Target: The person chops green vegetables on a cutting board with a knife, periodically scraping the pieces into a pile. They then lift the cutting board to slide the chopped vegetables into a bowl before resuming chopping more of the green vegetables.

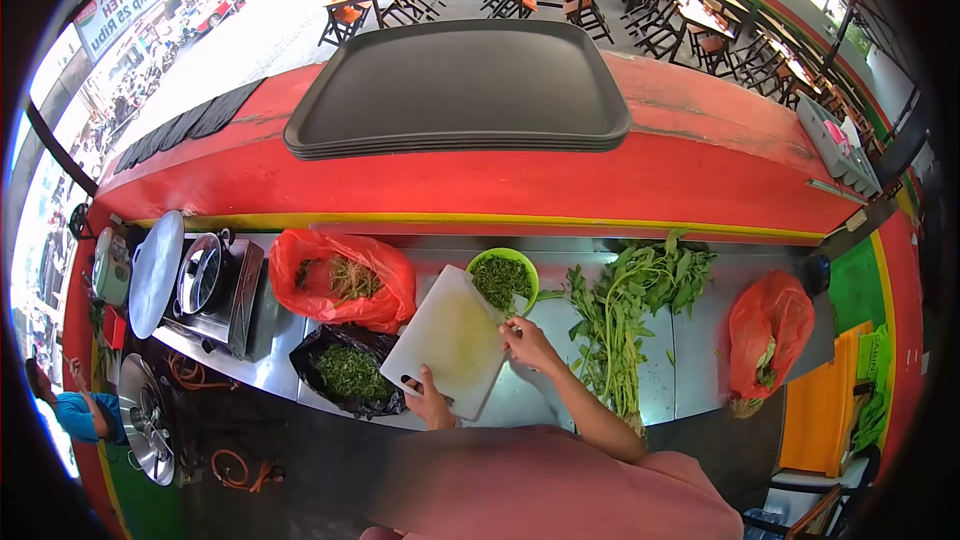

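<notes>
My left hand (430, 402) grips the lower left corner of a white cutting board (440, 340), near its dark handle slot. The board is tilted toward a lime green bowl (535, 280), and its surface has a greenish stain. My right hand (530, 344) is closed at the board's right edge around a knife, mostly hidden by the fingers; a pale blade (521, 304) shows at the bowl's rim. Chopped greens (499, 280) fill much of the bowl. Left of the board, a black plastic bag (348, 370) holds more chopped greens.
A red plastic bag (345, 275) with roots and stems stands behind the black one. Long leafy stalks (615, 330) lie right of my right hand. Another red bag (768, 325) is farther right. At left is a stove with a lidded pan (203, 272). Stacked trays (460, 85) top the red ledge.
</notes>
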Tool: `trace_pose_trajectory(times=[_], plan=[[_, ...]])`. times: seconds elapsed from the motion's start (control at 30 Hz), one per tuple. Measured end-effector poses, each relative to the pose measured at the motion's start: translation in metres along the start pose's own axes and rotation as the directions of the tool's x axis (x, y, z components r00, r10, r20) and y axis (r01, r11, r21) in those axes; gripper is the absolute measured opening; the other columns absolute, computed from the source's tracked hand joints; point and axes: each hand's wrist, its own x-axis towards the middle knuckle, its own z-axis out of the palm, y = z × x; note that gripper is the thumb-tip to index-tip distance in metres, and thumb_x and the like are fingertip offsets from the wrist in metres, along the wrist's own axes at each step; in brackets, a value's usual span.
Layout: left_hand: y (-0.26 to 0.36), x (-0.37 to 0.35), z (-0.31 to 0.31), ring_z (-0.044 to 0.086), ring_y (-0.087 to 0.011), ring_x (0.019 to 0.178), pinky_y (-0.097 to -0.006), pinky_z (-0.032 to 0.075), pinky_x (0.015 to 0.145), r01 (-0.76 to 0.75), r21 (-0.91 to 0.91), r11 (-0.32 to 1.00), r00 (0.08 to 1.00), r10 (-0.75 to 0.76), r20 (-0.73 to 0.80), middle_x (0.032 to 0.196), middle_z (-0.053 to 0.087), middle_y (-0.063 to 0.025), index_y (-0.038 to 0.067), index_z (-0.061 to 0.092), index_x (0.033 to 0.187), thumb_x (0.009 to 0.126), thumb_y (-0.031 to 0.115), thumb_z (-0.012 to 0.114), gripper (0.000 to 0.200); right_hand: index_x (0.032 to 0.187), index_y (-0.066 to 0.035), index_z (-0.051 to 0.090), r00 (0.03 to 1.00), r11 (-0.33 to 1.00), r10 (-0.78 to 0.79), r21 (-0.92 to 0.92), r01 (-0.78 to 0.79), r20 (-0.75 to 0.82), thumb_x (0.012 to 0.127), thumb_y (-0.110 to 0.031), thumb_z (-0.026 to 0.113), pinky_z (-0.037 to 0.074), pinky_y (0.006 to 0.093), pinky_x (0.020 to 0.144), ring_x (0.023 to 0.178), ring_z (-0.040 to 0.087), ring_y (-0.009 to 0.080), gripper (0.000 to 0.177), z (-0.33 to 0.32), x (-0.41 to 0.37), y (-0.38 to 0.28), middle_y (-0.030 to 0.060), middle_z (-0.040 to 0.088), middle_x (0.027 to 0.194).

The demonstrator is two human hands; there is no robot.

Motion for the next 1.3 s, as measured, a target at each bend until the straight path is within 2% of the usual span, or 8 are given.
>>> trace_pose_trajectory(times=[0.13, 0.4, 0.53, 0.67, 0.8, 0.93, 1.13, 1.3], plan=[[-0.002, -0.003, 0.003, 0.063, -0.0143, 0.077, -0.0298, 0.050, 0.065, -0.032, -0.065, 0.997, 0.999, 0.034, 0.026, 0.097, 0.068, -0.0079, -0.001, 0.060, 0.111, 0.096, 0.020, 0.071, 0.029, 0.116, -0.001, 0.056, 0.990, 0.982, 0.018, 0.185, -0.044, 0.139, 0.104, -0.029, 0.058, 0.039, 0.0255, 0.043, 0.054, 0.051, 0.0092, 0.030, 0.012, 0.001, 0.009, 0.0106, 0.066, 0.084], [0.009, -0.014, 0.007, 0.065, -0.0152, 0.078, -0.0302, 0.052, 0.065, -0.047, -0.078, 0.996, 0.999, 0.049, 0.020, 0.096, 0.068, -0.0094, -0.003, 0.060, 0.106, 0.097, 0.019, 0.070, 0.026, 0.112, -0.004, 0.058, 0.995, 0.961, 0.043, 0.276, -0.016, -0.093, 0.102, -0.029, 0.059, 0.040, 0.0267, 0.042, 0.050, 0.050, 0.0093, 0.027, 0.014, 0.014, 0.012, 0.0071, 0.067, 0.079], [0.006, -0.013, 0.006, 0.065, -0.0152, 0.077, -0.0305, 0.051, 0.064, -0.049, -0.080, 0.996, 0.999, 0.051, 0.015, 0.095, 0.068, -0.0097, -0.003, 0.060, 0.106, 0.096, 0.020, 0.071, 0.027, 0.109, -0.006, 0.060, 0.997, 0.965, -0.023, 0.261, 0.005, 0.068, 0.102, -0.033, 0.056, 0.043, 0.0297, 0.044, 0.050, 0.052, 0.0106, 0.028, 0.005, -0.010, -0.001, 0.0042, 0.069, 0.081], [-0.002, -0.006, -0.002, 0.065, -0.0153, 0.077, -0.0306, 0.051, 0.063, 0.001, -0.079, 0.997, 0.998, 0.003, 0.058, 0.095, 0.068, -0.0100, -0.003, 0.059, 0.107, 0.096, 0.022, 0.072, 0.031, 0.112, -0.002, 0.062, 0.991, 0.998, -0.068, -0.024, 0.066, -0.115, 0.102, -0.033, 0.056, 0.051, 0.0335, 0.058, 0.062, 0.065, 0.0151, 0.033, -0.001, 0.002, 0.027, 0.0081, 0.073, 0.079], [-0.001, -0.007, -0.002, 0.063, -0.0139, 0.071, -0.0283, 0.049, 0.059, -0.008, -0.069, 0.998, 0.999, 0.011, 0.037, 0.091, 0.068, -0.0086, -0.001, 0.058, 0.105, 0.096, 0.022, 0.072, 0.029, 0.113, -0.002, 0.063, 0.987, 0.995, -0.099, -0.016, 0.098, -0.127, 0.101, -0.031, 0.060, 0.052, 0.0335, 0.062, 0.062, 0.067, 0.0155, 0.031, -0.015, 0.000, 0.020, 0.0086, 0.073, 0.077], [0.002, -0.003, -0.007, 0.063, -0.0125, 0.074, -0.0284, 0.048, 0.059, -0.001, -0.093, 0.996, 0.997, 0.009, 0.082, 0.096, 0.068, -0.0076, -0.001, 0.058, 0.110, 0.097, 0.021, 0.070, 0.028, 0.108, -0.004, 0.065, 0.985, 0.995, -0.039, 0.093, 0.023, 0.171, 0.102, -0.030, 0.061, 0.036, 0.0259, 0.042, 0.049, 0.049, 0.0065, 0.027, -0.045, -0.008, 0.013, 0.0020, 0.068, 0.073], [0.001, 0.003, -0.009, 0.063, -0.0131, 0.075, -0.0289, 0.049, 0.061, -0.090, -0.070, 0.993, 0.992, 0.095, 0.078, 0.097, 0.067, -0.0058, 0.000, 0.060, 0.115, 0.099, 0.019, 0.067, 0.026, 0.113, -0.005, 0.063, 0.990, 0.992, -0.106, -0.062, 0.112, 0.098, 0.102, -0.032, 0.061, 0.036, 0.0240, 0.042, 0.051, 0.047, 0.0055, 0.029, -0.066, 0.018, 0.031, 0.0022, 0.068, 0.078], [0.011, -0.001, -0.007, 0.059, -0.0108, 0.068, -0.0270, 0.043, 0.054, -0.058, -0.077, 0.995, 0.997, 0.062, 0.041, 0.091, 0.066, -0.0047, 0.000, 0.060, 0.112, 0.098, 0.020, 0.068, 0.025, 0.114, -0.004, 0.062, 0.937, 0.998, -0.058, 0.041, 0.047, 0.344, 0.102, -0.029, 0.063, 0.035, 0.0233, 0.042, 0.052, 0.046, 0.0047, 0.028, -0.073, 0.017, 0.027, 0.0032, 0.068, 0.081]])
